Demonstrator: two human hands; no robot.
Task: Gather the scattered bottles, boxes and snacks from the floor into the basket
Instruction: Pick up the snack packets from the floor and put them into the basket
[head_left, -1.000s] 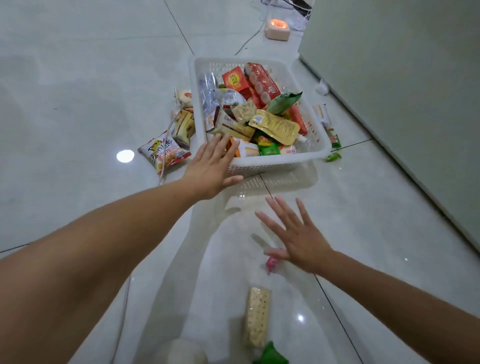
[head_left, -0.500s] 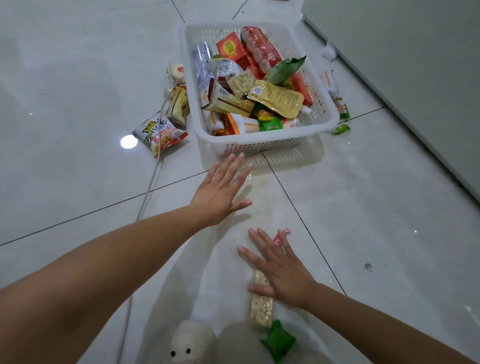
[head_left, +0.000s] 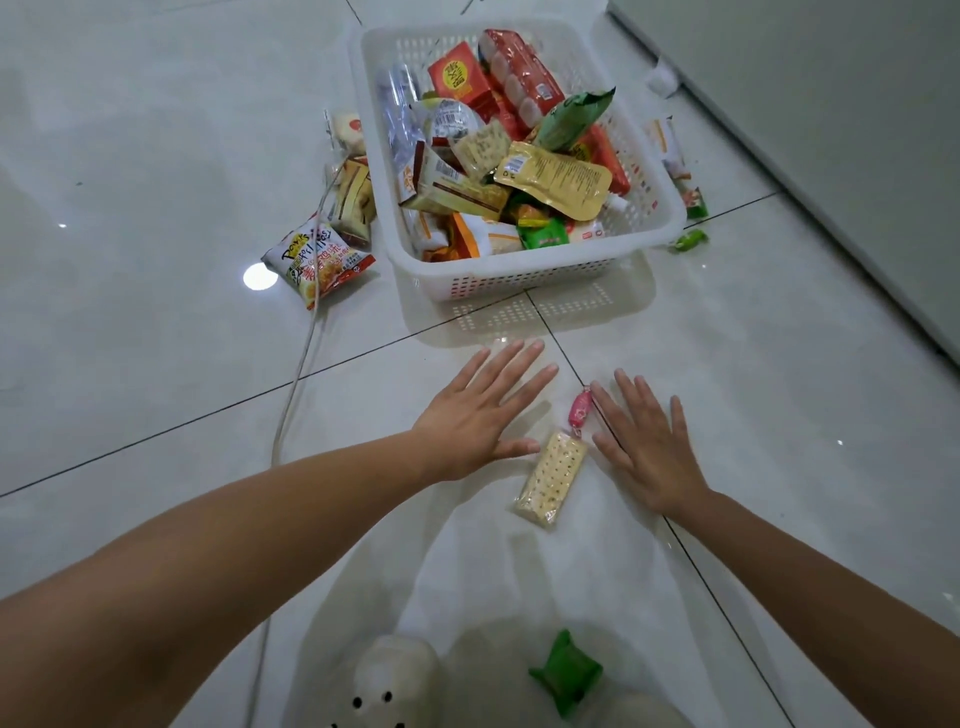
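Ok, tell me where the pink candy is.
The pink candy lies on the floor between both open hands, by the right hand fingertips, touching the cracker pack top end.

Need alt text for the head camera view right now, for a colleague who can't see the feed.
Two open, empty hands, left hand and right hand, reach flat over a tiled floor on either side of a cracker pack and a pink candy. Beyond them a white basket sits full of snacks, with a chip bag on the floor to its left.

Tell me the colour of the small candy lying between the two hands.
Pink, with white markings: the candy, in the head view.
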